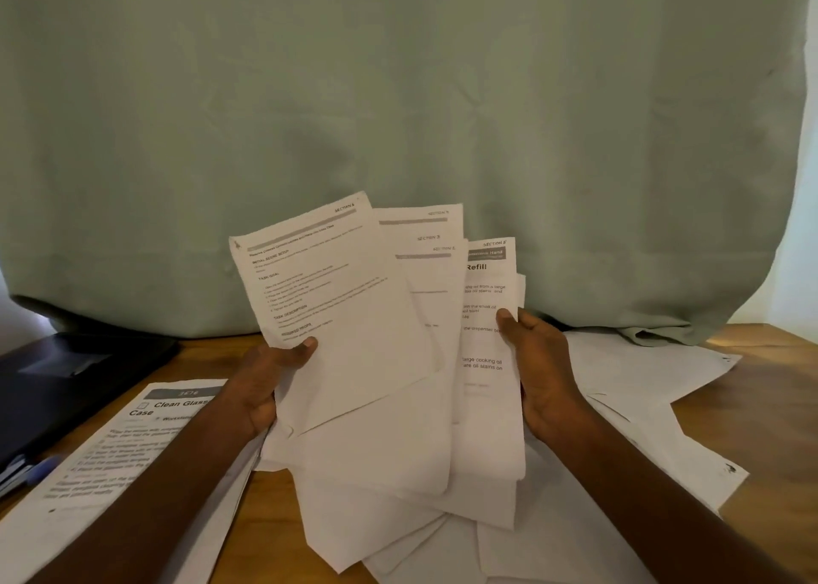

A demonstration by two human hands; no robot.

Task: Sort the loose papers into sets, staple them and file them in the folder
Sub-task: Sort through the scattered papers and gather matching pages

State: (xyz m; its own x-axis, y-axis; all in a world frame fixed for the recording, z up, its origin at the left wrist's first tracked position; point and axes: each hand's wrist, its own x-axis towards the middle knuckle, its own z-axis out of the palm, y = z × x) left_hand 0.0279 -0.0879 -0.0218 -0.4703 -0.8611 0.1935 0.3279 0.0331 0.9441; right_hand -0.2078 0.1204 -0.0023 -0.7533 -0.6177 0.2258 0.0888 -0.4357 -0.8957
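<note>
**Fanned to read the section marks**

We hold the loose papers [398, 362] raised above the wooden table [752, 388], fanned so each header shows. Our left hand [261, 388] pinches the front sheet [336, 300], thumb on top; our right hand [540, 371] grips the rear sheets. The dark folder [66, 375] waits at left.

the fanned papers [389, 362] are held up above the bench [752, 411], between the left hand [265, 384] and right hand [544, 371]. more sheets [642, 371] lie on the bench under them. a printed page [110, 464] lies to the left, a folder [66, 375] behind it. a cloth [398, 96] hangs at the back.
</note>
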